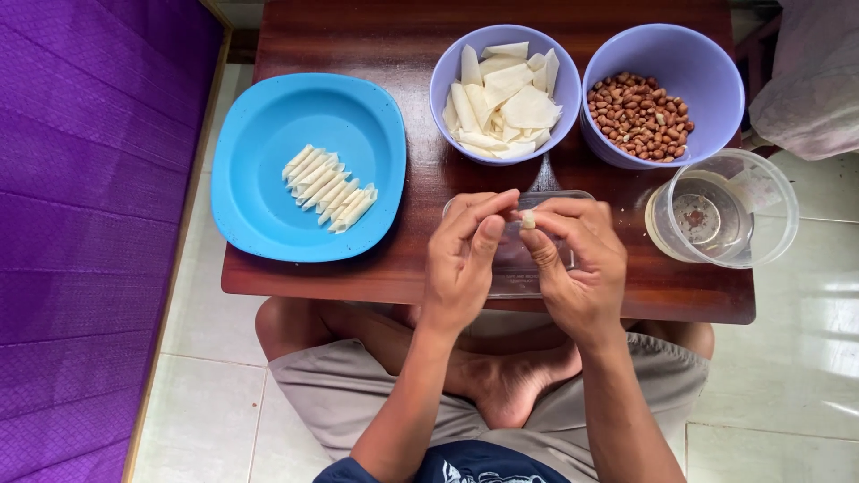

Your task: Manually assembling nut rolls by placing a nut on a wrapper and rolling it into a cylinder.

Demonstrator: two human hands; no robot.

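- Head view: the left hand [463, 259] and the right hand [577, 264] meet over the near edge of a dark wooden table [358, 36], fingertips pointing toward each other.
- A small pale wrapper roll [528, 218] sits between the two hands, at their far side; only its end shows.
- The right hand is curled closed around the roll, thumb and forefinger pinching it.
- The left hand is partly closed, its fingers bent, its thumb and forefinger tips touching the roll from the left.
- Under the hands lies a clear flat tray [517, 273], mostly covered by them.
- Far from the hands, just beyond the tray, stands a lilac bowl of wrapper strips [504, 93], the pale pieces heaped loosely.
- To the right of it, touching or nearly so, a second lilac bowl of peanuts [660, 97].
- To the right of the hands, near the table's right edge, a clear tub [723, 207] holds some liquid.
- To the left, well apart from the hands, a blue plate [309, 165] carries a row of finished rolls [328, 189] laid side by side on a slant.
- The person sits cross-legged on a tiled floor; a purple mat [80, 224] fills the left side.
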